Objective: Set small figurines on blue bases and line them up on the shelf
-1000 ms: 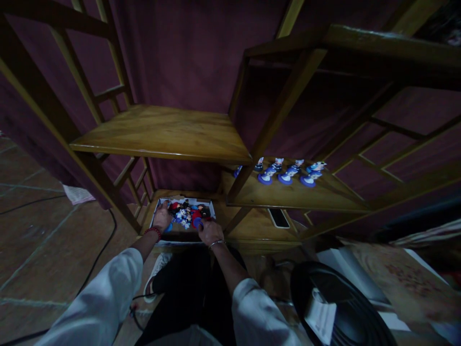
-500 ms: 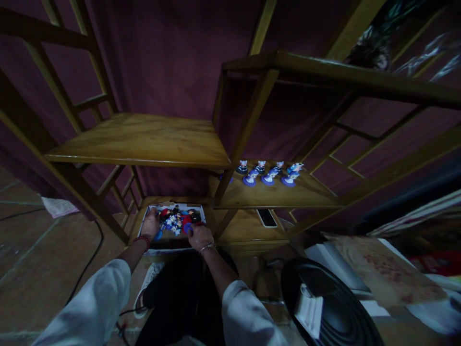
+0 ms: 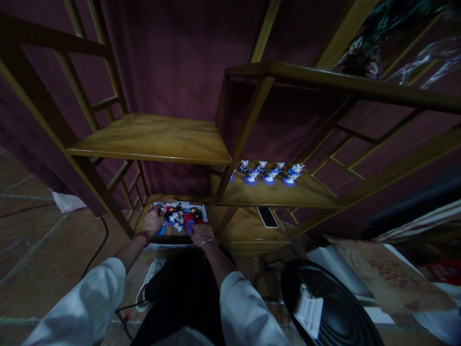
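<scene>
A shallow white box [image 3: 206,214] on the lowest shelf holds a jumble of small figurines [image 3: 175,222] in blue, white, red and black. My left hand [image 3: 153,222] reaches over the box's left side with its fingers curled. A blue disc-shaped base [image 3: 161,230] shows beside it; what the fingers grip is hidden. Closed at the box's right front, my right hand [image 3: 201,234] holds a red figurine with a purple base [image 3: 189,226], tilted among the others.
On the middle right shelf [image 3: 252,196] stand several figurines [image 3: 270,176] in two rows. A phone [image 3: 267,217] lies on the bottom shelf. An upper left shelf [image 3: 154,137] juts above the box. A black stool [image 3: 331,307] with a white packet is at right; a cable [image 3: 104,235] crosses the floor.
The view has shifted slightly. Both hands stay at the box, and the red figurine with the purple base remains in my right hand, turned a little.
</scene>
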### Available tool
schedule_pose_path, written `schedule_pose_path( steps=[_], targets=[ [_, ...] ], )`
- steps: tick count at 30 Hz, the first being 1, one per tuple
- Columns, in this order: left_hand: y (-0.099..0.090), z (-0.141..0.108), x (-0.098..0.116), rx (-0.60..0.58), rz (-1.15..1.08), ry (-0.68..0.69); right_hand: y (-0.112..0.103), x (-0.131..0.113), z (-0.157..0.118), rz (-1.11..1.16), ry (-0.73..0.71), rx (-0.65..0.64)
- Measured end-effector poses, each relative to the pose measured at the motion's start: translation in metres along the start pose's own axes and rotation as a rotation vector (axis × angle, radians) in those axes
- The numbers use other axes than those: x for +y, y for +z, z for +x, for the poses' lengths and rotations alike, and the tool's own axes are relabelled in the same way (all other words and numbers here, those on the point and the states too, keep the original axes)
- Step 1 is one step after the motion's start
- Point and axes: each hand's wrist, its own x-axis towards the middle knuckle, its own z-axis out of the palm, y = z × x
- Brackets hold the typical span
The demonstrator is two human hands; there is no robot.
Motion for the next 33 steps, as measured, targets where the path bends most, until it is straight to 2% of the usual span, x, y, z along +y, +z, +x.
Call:
schedule_pose_path(
  steps=[6, 9, 12, 17, 21, 29, 33],
  targets=[
    [-0.004, -0.02, 0.014, -0.12, -0.216, -0.077, -0.001, 0.0, -0.001, -0.014, -0.012, 0.0],
    [-0.001, -0.032, 0.021, -0.219, -0.369, -0.121, -0.001, 0.0, 0.0, -0.007, -0.018, -0.008],
    [0.006, -0.04, 0.026, -0.317, -0.433, -0.107, -0.001, 0.001, 0.0, 0.002, -0.013, -0.019],
    [0.022, -0.044, 0.022, -0.435, -0.328, -0.075, 0.001, 0.001, 0.0, 0.015, -0.012, -0.008],
    [0.03, -0.041, 0.017, -0.441, -0.206, -0.09, 0.0, 0.001, 0.0, 0.015, 0.001, 0.004],
    [0.028, -0.04, 0.016, -0.526, -0.241, -0.117, 0.002, 0.0, 0.0, 0.016, -0.009, -0.003],
    [0.028, -0.04, 0.016, -0.493, -0.162, -0.063, 0.005, 0.002, 0.002, 0.016, -0.031, -0.028]
  ],
)
